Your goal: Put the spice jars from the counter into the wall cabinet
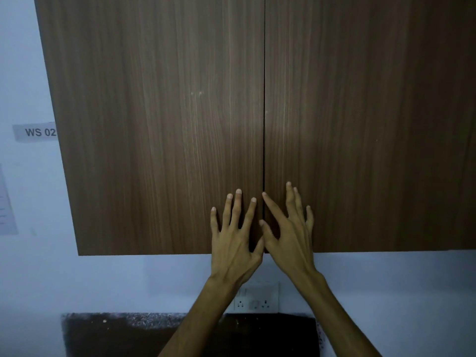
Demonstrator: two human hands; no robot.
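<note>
Both doors of the wall cabinet (164,124) are closed and no spice jars show, so the left hand (233,243) and right hand (288,238), spread flat, holding nothing, should hook the seam edges and swing outward evenly.

Wall cabinet (159,124) top and right side off-frame; left wall paper (6,202) blurred, unreadable.

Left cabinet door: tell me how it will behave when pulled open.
The left cabinet door looks like a stiff flat panel, likely swinging rigidly. No handle shows and the face looks smooth, so the left hand may slip; hooking its bottom edge seems surer.
</note>
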